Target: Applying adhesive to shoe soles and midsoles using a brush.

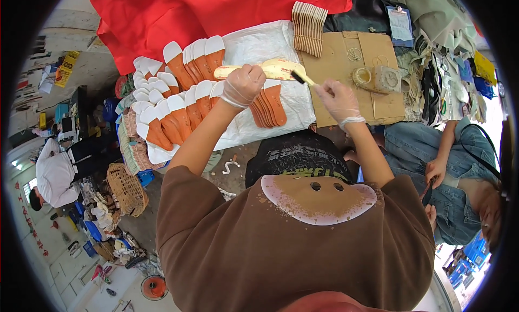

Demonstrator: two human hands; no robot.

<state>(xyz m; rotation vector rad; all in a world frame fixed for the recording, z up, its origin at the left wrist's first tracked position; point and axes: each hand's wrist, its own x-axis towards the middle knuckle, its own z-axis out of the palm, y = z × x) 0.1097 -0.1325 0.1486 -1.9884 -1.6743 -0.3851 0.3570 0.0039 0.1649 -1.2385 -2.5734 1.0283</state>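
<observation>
My left hand (243, 86), in a clear thin glove, grips a pale cream insole (280, 70) with reddish marks and holds it level above the table. A small brush (306, 80) with black bristles and a yellowish handle is in my right hand (339, 102), gloved the same way. Its bristles are at the insole's right part; whether they touch it I cannot tell. Below and left of my hands lie overlapping rows of orange-brown insoles (175, 116) with white ends. Another fanned group of orange insoles (268, 107) lies just right of my left hand.
White sheeting (246, 44) covers the table, with red cloth (216, 9) behind. Cardboard (335, 68) at right bears a whitish container (387, 79). Beige insoles (309, 31) stand in a row beyond. A person in denim (416, 150) sits right; a person in white (54, 174) is far left.
</observation>
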